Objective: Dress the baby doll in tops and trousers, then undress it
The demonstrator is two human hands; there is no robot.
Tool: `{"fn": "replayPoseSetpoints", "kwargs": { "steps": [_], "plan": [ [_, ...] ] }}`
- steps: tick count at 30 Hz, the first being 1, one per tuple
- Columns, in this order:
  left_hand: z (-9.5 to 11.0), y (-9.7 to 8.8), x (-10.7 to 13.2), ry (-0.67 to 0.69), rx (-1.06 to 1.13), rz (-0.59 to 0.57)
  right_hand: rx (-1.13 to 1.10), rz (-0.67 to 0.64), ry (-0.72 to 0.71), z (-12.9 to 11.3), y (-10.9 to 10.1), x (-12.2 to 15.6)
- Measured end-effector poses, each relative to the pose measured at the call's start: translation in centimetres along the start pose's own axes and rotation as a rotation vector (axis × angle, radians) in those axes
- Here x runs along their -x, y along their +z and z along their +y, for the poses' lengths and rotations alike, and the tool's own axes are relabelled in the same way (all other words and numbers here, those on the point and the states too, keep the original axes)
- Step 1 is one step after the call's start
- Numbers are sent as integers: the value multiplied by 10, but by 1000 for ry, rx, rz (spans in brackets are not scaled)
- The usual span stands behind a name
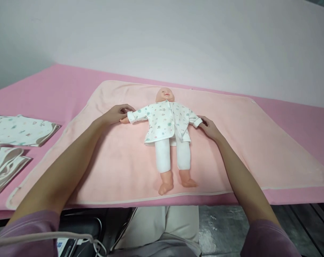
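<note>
A baby doll [163, 155] lies on its back, head away from me, arms stretched out to both sides. It wears a white printed wrap jacket [162, 119], whose lower front edges part a little over the white legs. At the doll's arm on the left, my left hand [118, 114] has its curled fingers at the turned-back sleeve cuff [130, 116]. The fingers of my right hand [209, 127] close on the other cuff [197, 122], covering the doll's hand there. Both of the doll's feet are bare.
Beneath the doll a peach blanket [119, 167] with a pale edge spreads over a pink-covered table [57, 85]. Folded printed baby clothes [22, 130] lie at the left. A white wall [178, 43] stands behind. A cable [44, 235] crosses the lower left.
</note>
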State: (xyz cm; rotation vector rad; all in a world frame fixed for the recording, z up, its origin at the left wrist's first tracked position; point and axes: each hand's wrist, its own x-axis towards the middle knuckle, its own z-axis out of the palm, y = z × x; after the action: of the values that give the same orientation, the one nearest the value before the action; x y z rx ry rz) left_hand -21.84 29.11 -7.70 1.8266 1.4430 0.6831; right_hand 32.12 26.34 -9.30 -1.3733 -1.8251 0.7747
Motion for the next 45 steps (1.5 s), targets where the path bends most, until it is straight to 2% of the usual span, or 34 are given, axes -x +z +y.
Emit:
{"fn": "replayPoseSetpoints", "kwargs": {
  "steps": [4,6,9,13,15,17,20,22,24,25,26,27,30,32,34,36,39,43,45],
  "plan": [
    [3,7,4,76,83,180,84,206,-57,5,0,-2],
    [3,4,4,98,64,219,212,314,-112,9,-2,-3],
    [5,-7,3,80,-38,162,381,369,-170,15,-5,-3],
    [17,-17,3,43,-91,137,394,342,-122,22,-7,-5],
    [26,-13,4,49,-150,121,338,296,-75,25,-8,-6],
    [33,-5,3,58,-240,39,274,271,-34,28,-8,-6],
    [40,10,0,118,-432,-50,246,305,-14,27,-7,-4],
    [45,18,-2,218,-534,-4,281,405,-73,20,-4,-2],
    [52,22,-1,339,-564,81,338,503,-199,8,0,1],
    [56,24,2,393,-560,124,368,505,-270,0,1,3],
    [62,26,6,435,-554,168,394,439,-334,-9,3,5],
    [67,28,12,459,-546,209,419,306,-385,-18,5,7],
    [79,42,41,456,-504,260,464,-227,-443,-44,11,16],
    [80,57,66,455,-501,189,440,-452,-392,-59,15,27],
    [78,76,88,463,-520,86,379,-546,-310,-72,19,40],
    [75,93,104,456,-540,56,345,-569,-267,-82,24,55],
    [79,111,114,411,-562,123,372,-437,-259,-86,35,74],
    [94,112,114,285,-545,162,410,-203,-161,-80,45,91],
    [98,107,118,288,-565,184,465,-125,-123,-79,43,100]
  ]
}}
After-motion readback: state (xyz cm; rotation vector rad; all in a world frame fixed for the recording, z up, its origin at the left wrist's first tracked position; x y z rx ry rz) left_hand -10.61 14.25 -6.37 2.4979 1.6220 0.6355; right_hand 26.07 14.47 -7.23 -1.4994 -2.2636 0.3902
